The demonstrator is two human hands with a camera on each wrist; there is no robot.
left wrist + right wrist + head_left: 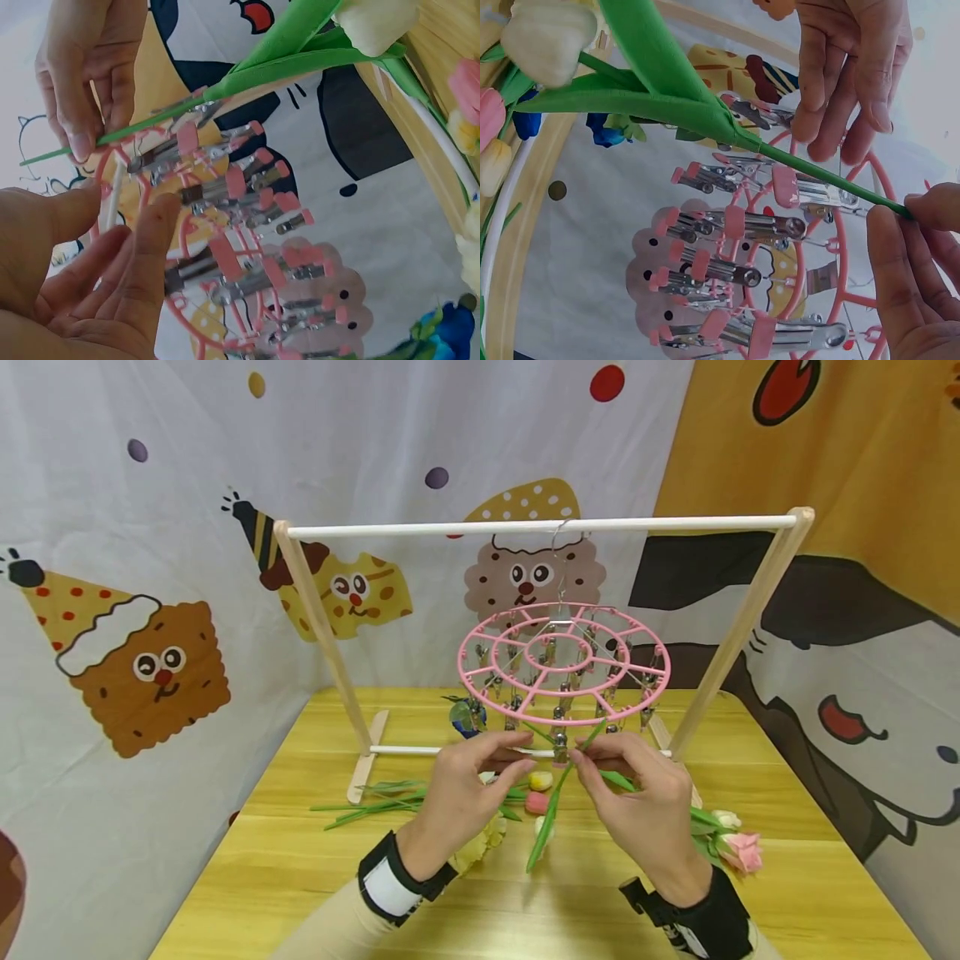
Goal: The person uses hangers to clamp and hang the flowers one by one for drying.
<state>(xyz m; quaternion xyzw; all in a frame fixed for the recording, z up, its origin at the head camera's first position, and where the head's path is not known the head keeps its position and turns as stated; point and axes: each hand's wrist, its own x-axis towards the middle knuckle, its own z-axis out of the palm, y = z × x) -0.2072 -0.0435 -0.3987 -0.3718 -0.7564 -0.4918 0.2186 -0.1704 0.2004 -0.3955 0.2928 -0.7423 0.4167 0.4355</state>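
I'm working in what's looking like a small curtained-off spot, a staged tabletop set-up: cartoon-print cloth (360, 443) is hanging in folds beyond the table's (300, 860) far edge & running along its L & R edges, w/ both far corners sitting close to it. A wood-&-white rack (450, 528) is standing nr the far edge, w/ a pink clip hanger (540, 667) dangling. Cloth's hiding what's behind, so I'm not telling home from studio.

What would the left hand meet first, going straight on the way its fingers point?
The left hand would likely meet the front metal clip below the pink rack; depth is unclear.
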